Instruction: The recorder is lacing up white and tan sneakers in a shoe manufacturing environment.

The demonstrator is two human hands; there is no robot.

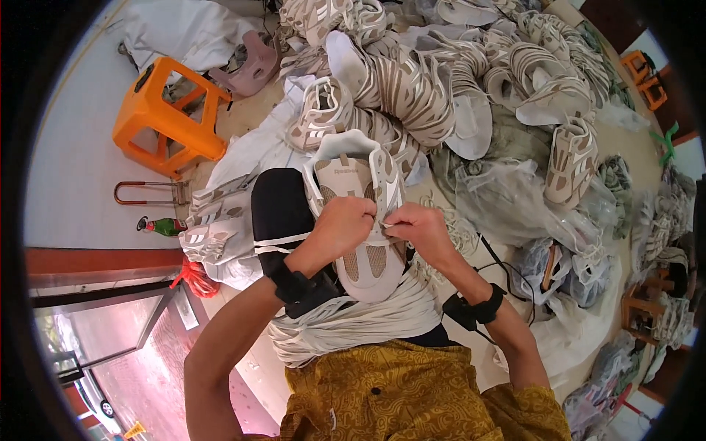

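Note:
A beige and white shoe upper [368, 268] lies across my lap, its toe toward me and its collar pointing away. My left hand [342, 226] is closed in a pinch over the tongue, beside the eyelet edge; its fingertips hide what is between them. From the right, my right hand [419, 226] pinches a thin white shoelace [387, 226] at the eyelets. The two hands almost meet. A thick bundle of white laces [360, 327] rests on my lap below the toe. Around my dark-clad left knee [279, 206], a white band is tied.
Stacked shoe uppers [412, 92] are heaped ahead. An orange stool [169, 114] stands at far left, near a green bottle [162, 226] and red string [195, 278]. Clear plastic bags [507, 198] lie to the right, with a black cable [507, 264] running nearby.

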